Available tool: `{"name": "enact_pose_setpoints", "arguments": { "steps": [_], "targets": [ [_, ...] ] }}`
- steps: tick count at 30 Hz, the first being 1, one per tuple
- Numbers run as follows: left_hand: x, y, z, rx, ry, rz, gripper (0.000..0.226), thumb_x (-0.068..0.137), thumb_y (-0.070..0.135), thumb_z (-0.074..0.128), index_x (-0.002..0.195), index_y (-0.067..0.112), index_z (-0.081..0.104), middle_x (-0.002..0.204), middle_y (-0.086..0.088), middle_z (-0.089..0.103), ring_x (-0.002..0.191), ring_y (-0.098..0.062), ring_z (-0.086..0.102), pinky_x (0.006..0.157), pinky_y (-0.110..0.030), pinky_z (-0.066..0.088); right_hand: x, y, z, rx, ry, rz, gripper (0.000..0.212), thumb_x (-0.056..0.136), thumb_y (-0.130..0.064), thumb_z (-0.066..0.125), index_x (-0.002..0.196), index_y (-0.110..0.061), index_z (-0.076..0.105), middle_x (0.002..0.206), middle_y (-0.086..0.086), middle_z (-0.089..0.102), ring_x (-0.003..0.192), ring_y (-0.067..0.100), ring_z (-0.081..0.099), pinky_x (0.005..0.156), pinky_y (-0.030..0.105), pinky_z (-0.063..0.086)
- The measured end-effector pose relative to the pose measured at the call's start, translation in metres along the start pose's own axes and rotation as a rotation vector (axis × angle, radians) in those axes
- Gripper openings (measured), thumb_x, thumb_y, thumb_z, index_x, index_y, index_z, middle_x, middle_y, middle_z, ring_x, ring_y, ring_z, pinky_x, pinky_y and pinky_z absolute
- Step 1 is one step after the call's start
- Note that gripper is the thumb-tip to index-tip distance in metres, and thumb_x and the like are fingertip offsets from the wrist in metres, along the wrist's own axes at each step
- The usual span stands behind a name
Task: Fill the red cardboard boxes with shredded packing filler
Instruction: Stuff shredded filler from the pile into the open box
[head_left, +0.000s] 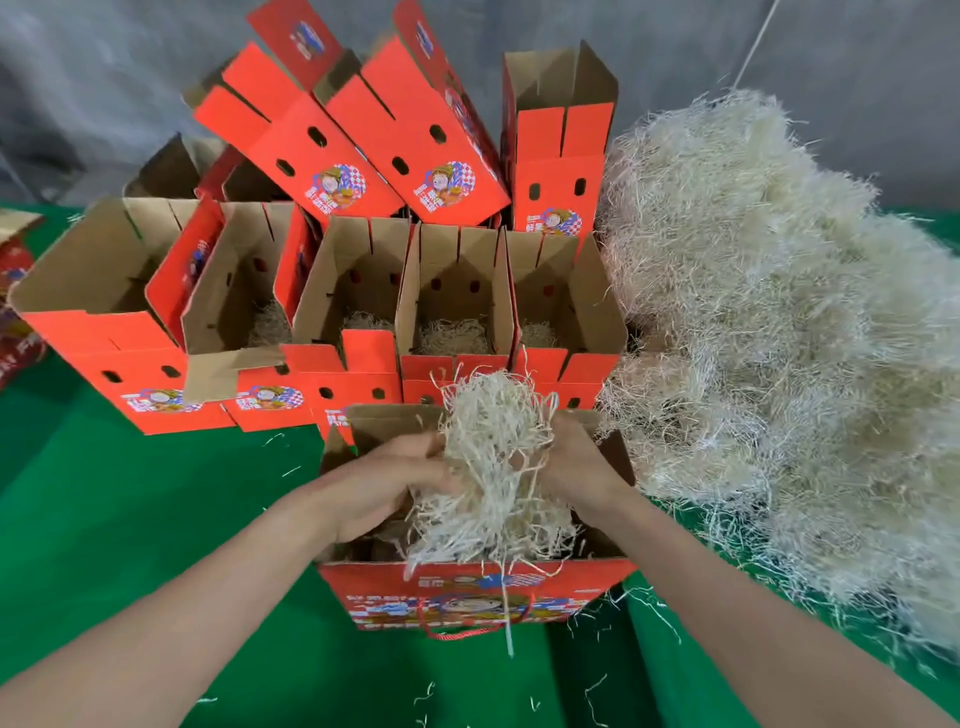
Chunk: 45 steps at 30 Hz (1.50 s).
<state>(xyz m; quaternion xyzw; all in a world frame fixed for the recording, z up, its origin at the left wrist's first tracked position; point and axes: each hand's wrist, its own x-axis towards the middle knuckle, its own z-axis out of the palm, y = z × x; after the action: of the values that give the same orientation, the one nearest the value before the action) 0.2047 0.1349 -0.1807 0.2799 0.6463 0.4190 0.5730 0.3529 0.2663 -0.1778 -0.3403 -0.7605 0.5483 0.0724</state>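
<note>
Left hand (384, 483) and right hand (576, 467) both grip one wad of filler (493, 457) from either side, half inside the near box (467, 597), likely squeezing it to fit the opening. Filler pile (753, 312) sits just right on the green tabletop (130, 493), a short reach. Behind is a row of five open boxes (452, 260), four showing filler. Three more boxes (415, 135) are stacked on top, others half hidden back left.

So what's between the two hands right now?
Head view: a clump of shredded filler, held by left hand and right hand over the near red box.
</note>
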Motion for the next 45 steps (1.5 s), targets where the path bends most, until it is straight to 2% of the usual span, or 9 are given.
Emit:
{"name": "enact_pose_setpoints", "arguments": {
  "steps": [4,10,14,20,24,28,35,42,45],
  "targets": [
    [0.001,0.004,-0.004,-0.088,0.228,-0.017,0.032,0.073,0.004,0.069,0.102,0.015,0.064,0.102,0.004,0.070,0.100,-0.011,0.057,0.086,-0.025,0.041,-0.003,0.008,-0.003,0.027,-0.132,-0.112,0.042,0.080,0.012,0.052,0.098,-0.025,0.045,0.103,-0.009,0.052,0.092,0.001,0.059,0.063,0.009,0.049],
    [-0.009,-0.001,-0.042,0.705,0.638,0.120,0.050,0.079,0.003,0.060,0.128,0.010,0.054,0.131,-0.010,0.053,0.110,-0.021,0.051,0.079,-0.017,0.033,-0.013,0.019,-0.052,-0.308,-0.136,-0.047,0.052,0.082,-0.007,0.065,0.118,-0.037,0.043,0.117,-0.025,0.034,0.106,-0.003,0.040,0.084,-0.003,0.031],
    [-0.008,-0.002,-0.039,0.791,0.559,0.125,0.045,0.082,0.001,0.058,0.125,0.014,0.054,0.130,-0.009,0.051,0.096,-0.018,0.054,0.073,-0.020,0.036,-0.011,0.022,-0.058,-0.471,-0.105,0.008,0.069,0.085,-0.008,0.060,0.144,-0.019,0.027,0.136,-0.011,0.029,0.120,0.004,0.028,0.096,0.013,0.015],
    [-0.003,0.002,-0.024,0.110,-0.008,0.034,0.044,0.077,0.003,0.069,0.114,0.024,0.056,0.103,0.011,0.067,0.100,-0.003,0.059,0.092,-0.022,0.041,-0.008,0.009,-0.042,-0.053,-0.263,0.100,0.025,0.082,-0.025,0.067,0.103,-0.032,0.056,0.105,-0.010,0.066,0.091,0.002,0.064,0.072,0.014,0.046],
    [0.008,-0.010,-0.002,0.376,-0.051,0.040,0.057,0.070,-0.011,0.065,0.119,0.017,0.051,0.106,-0.002,0.064,0.100,-0.008,0.062,0.088,-0.024,0.050,0.001,0.004,-0.002,-0.201,-0.388,0.036,0.038,0.077,-0.029,0.071,0.106,-0.042,0.050,0.104,-0.022,0.060,0.096,-0.011,0.056,0.074,0.004,0.043],
    [0.010,-0.009,-0.005,0.680,0.105,0.052,0.037,0.077,0.014,0.067,0.113,0.016,0.054,0.092,0.001,0.065,0.071,-0.007,0.062,0.062,-0.015,0.049,0.011,0.014,0.009,-0.559,-0.260,0.015,0.015,0.083,-0.007,0.061,0.095,-0.005,0.052,0.079,0.004,0.057,0.067,0.018,0.056,0.057,0.024,0.047],
    [-0.002,-0.004,-0.052,1.116,0.279,-0.102,0.046,0.082,0.017,0.058,0.127,0.014,0.050,0.116,-0.005,0.059,0.106,-0.022,0.057,0.079,-0.025,0.045,-0.007,0.024,-0.049,-0.625,-0.270,0.171,0.050,0.085,-0.003,0.062,0.131,0.000,0.042,0.133,0.018,0.048,0.122,0.029,0.046,0.089,0.019,0.035],
    [0.022,0.010,-0.010,1.493,-0.070,-0.076,0.045,0.089,0.012,0.047,0.132,0.010,0.033,0.087,-0.004,0.053,0.069,-0.017,0.051,0.053,-0.027,0.040,0.020,0.012,-0.018,-0.626,-0.577,0.204,0.009,0.085,-0.002,0.057,0.085,-0.010,0.053,0.082,0.011,0.063,0.073,0.021,0.061,0.066,0.028,0.052],
    [0.028,0.006,0.018,1.807,-0.302,-0.072,0.030,0.089,0.006,0.041,0.116,0.004,0.052,0.102,-0.009,0.062,0.078,-0.025,0.056,0.059,-0.033,0.044,0.040,0.012,-0.003,-0.800,-0.733,0.199,0.038,0.090,-0.006,0.051,0.057,-0.019,0.037,0.053,-0.006,0.041,0.045,0.006,0.037,0.041,0.010,0.032]
  ]
}}
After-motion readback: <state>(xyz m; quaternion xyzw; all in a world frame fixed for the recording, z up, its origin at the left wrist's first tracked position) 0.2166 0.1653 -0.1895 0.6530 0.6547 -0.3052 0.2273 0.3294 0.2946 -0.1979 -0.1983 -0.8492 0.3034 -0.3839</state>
